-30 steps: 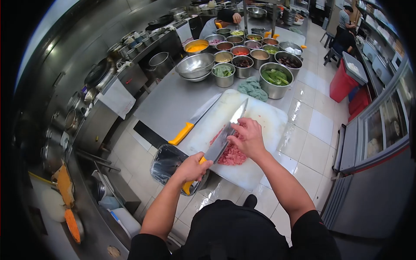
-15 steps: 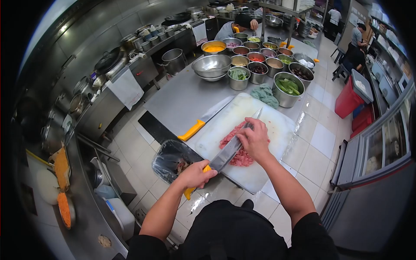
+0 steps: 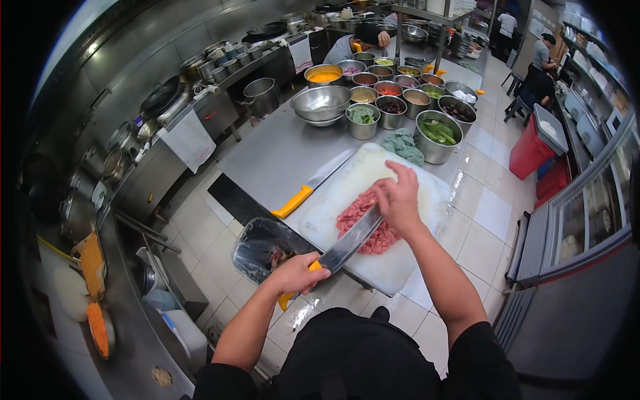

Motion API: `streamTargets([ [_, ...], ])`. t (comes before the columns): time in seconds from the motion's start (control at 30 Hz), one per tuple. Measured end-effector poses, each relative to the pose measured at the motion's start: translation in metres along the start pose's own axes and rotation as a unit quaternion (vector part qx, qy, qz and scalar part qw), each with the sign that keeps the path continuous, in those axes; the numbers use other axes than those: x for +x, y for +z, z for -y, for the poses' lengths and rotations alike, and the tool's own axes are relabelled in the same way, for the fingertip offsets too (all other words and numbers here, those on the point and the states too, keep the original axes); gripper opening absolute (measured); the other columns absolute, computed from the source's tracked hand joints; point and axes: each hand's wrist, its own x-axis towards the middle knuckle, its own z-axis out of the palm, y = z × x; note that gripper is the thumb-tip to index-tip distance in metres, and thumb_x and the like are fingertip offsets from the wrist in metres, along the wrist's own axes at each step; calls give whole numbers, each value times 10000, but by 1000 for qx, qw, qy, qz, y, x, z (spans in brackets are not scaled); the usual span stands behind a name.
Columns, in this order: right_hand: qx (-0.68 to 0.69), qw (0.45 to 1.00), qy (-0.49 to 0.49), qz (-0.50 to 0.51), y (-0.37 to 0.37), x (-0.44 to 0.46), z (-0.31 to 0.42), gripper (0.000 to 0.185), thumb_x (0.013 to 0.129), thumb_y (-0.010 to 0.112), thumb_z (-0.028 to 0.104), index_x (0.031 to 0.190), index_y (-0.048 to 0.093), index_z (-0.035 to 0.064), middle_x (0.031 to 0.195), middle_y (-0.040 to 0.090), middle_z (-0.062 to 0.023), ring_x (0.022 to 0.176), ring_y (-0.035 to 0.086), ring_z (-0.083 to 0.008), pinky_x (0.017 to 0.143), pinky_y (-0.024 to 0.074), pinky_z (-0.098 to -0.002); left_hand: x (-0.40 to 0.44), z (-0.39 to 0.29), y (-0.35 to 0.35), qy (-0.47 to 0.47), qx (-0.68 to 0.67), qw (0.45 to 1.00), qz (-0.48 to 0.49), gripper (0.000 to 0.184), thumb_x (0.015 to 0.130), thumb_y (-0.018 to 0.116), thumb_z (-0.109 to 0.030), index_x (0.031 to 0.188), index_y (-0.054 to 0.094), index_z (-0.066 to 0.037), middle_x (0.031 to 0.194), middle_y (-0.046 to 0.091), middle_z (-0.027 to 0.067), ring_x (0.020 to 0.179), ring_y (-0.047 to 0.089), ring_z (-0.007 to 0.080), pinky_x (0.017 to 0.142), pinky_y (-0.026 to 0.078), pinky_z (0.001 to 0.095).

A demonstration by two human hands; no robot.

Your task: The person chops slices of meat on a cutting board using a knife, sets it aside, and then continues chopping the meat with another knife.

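Observation:
A long kitchen knife (image 3: pixel 353 242) with a yellow handle is in my left hand (image 3: pixel 297 273), its fingers wrapped round the handle. The blade slants up and to the right across chopped raw red meat (image 3: pixel 358 212), which lies on a white cutting board (image 3: pixel 327 207). Over the far end of the blade is my right hand (image 3: pixel 400 198), fingers apart and some raised. It hides the knife's tip, and I cannot tell whether it touches the blade. A second yellow-handled knife (image 3: pixel 294 202) lies along the board's left side.
A black lined bin (image 3: pixel 243 248) stands left of the board, scraps inside. Beyond the board are a green cloth (image 3: pixel 404 146), a pot of green vegetables (image 3: pixel 438 137), stacked metal bowls (image 3: pixel 321 103) and several ingredient pots. A co-worker (image 3: pixel 347 47) leans over the table's far end.
My right hand has loosened its closed hold on the blade, fingers now spread and lifted. The tip that stuck out beyond it no longer shows. My left hand keeps the knife handle.

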Motion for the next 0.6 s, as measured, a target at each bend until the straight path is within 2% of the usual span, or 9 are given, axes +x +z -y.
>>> streamTargets([
  [0.07,33,997,60,-48,-13,8,-7,111,816,768,141,898,704,104,1315,566,-149,1252,491,-382,1078,352,-545,1,2,-2,3,-10,1000,-1,340,962,689,-284,1146,589,-15,684,581,15,512,545,96,487,458,276],
  [0.1,19,994,62,-84,-22,9,-8,118,827,772,127,900,687,92,1247,595,-156,1183,541,-373,1025,416,-474,1,2,-4,2,-16,1000,4,352,960,690,-286,1141,581,-4,684,583,16,512,549,95,488,462,272],
  [0.2,72,981,119,-139,-44,-6,-21,136,837,782,118,885,665,68,1076,653,-138,1022,621,-294,902,488,-389,4,6,-8,2,-26,1000,3,358,958,690,-289,1129,577,4,683,581,18,513,551,94,491,470,270],
  [0.3,105,946,283,-119,-59,-45,-31,183,839,800,121,877,640,39,848,658,-95,788,636,-222,745,514,-340,10,10,-8,-5,-30,1000,-5,363,958,685,-290,1139,583,7,680,574,19,513,549,98,496,474,272],
  [0.4,125,897,404,-129,-74,-90,-48,218,846,798,127,862,609,20,711,611,-57,658,588,-184,664,500,-330,16,6,-6,7,21,999,-44,365,960,672,-318,1118,583,-1,684,610,49,532,591,127,529,489,300],
  [0.5,65,871,466,-138,-99,-144,-83,208,849,767,136,965,659,1,762,666,-85,682,638,-225,682,525,-360,19,-6,-4,10,94,992,-84,403,948,673,-348,1129,587,2,703,655,104,570,650,178,589,518,342],
  [0.6,-70,834,546,30,-132,-221,-147,339,849,753,149,1135,668,-14,848,705,-73,717,653,-167,669,536,-321,13,-28,-5,36,123,983,-134,429,936,682,-349,1165,596,4,740,684,158,618,692,231,649,540,377],
])
